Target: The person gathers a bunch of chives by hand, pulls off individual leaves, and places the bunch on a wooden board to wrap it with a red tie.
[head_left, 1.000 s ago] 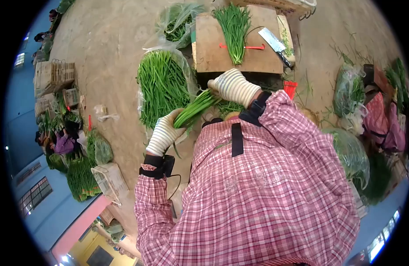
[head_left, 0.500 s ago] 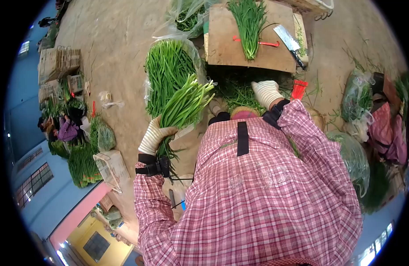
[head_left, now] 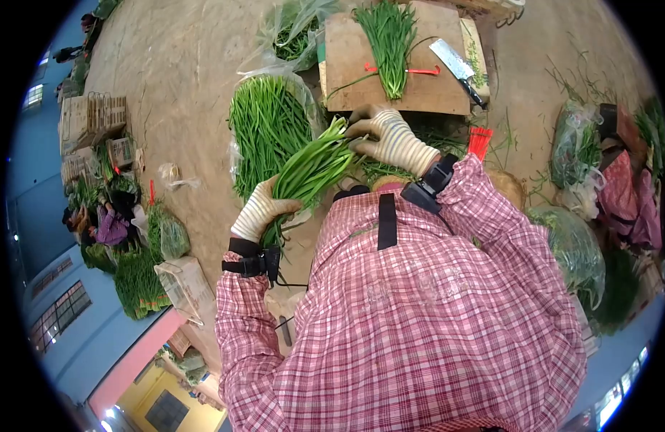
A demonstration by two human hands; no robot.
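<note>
My left hand (head_left: 259,212), in a striped work glove, grips the lower end of a bunch of green chives (head_left: 311,169) that slants up and to the right. My right hand (head_left: 387,137), gloved the same way, rests on the bunch's upper end with its fingers curled over the tips. Both hands are in front of my plaid-shirted chest. Just beyond lies a wooden board (head_left: 433,93) with a laid-out chive bundle (head_left: 387,39), a red tie (head_left: 417,70) and a cleaver (head_left: 456,68).
An open plastic bag full of chives (head_left: 264,129) lies on the concrete floor left of the board, another bag (head_left: 296,32) behind it. More bagged greens (head_left: 574,147) sit at right. Crates (head_left: 87,119) and a seated person (head_left: 105,230) are far left.
My right hand has come back from the loose greens under the board and closed on the bunch's tips. The bunch has tilted lower, toward the right.
</note>
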